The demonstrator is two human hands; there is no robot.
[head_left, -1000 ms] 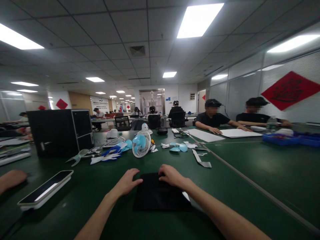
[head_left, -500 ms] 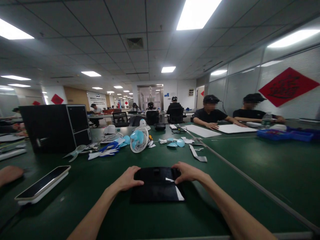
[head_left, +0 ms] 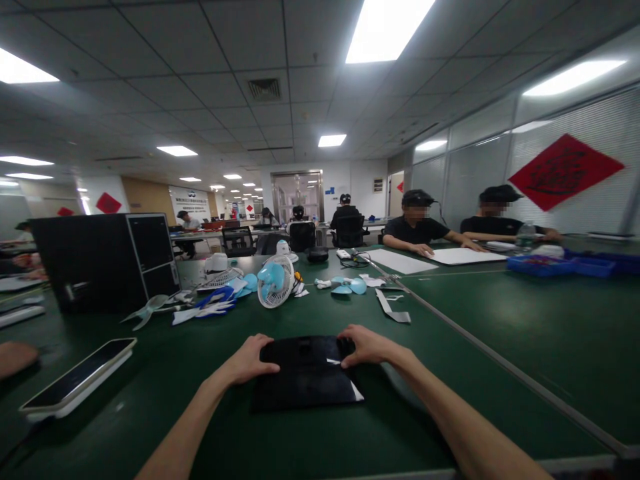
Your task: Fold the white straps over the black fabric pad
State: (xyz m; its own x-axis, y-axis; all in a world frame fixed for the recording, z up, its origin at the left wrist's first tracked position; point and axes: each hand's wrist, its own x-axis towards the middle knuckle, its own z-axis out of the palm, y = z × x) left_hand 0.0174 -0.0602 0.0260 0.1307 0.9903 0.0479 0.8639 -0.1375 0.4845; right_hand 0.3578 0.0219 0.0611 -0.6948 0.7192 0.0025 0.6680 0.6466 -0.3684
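A flat, dark black folder-like piece (head_left: 306, 388) lies on the green table in front of me, with a crease across its middle and a small raised tab near its far edge. Its exact kind is unclear. My left hand (head_left: 251, 360) grips its far left corner, thumb on top and fingers over the back edge. At the far right corner my right hand (head_left: 367, 347) holds it the same way. Small white patches show by my right thumb and at the near right corner; I cannot tell whether they are paper or glare.
A phone on a white block (head_left: 80, 380) lies at left, with another person's hand (head_left: 17, 359) beyond it. A black computer case (head_left: 100, 263), a small fan (head_left: 276, 281), gloves (head_left: 213, 305) and blue fan blades (head_left: 349, 286) stand or lie farther back. Two people sit at right near blue trays (head_left: 540, 264).
The view has shifted slightly, so everything sits a little more to the left. Both hands keep their hold on the black piece, and the white patch at its near right corner looks smaller.
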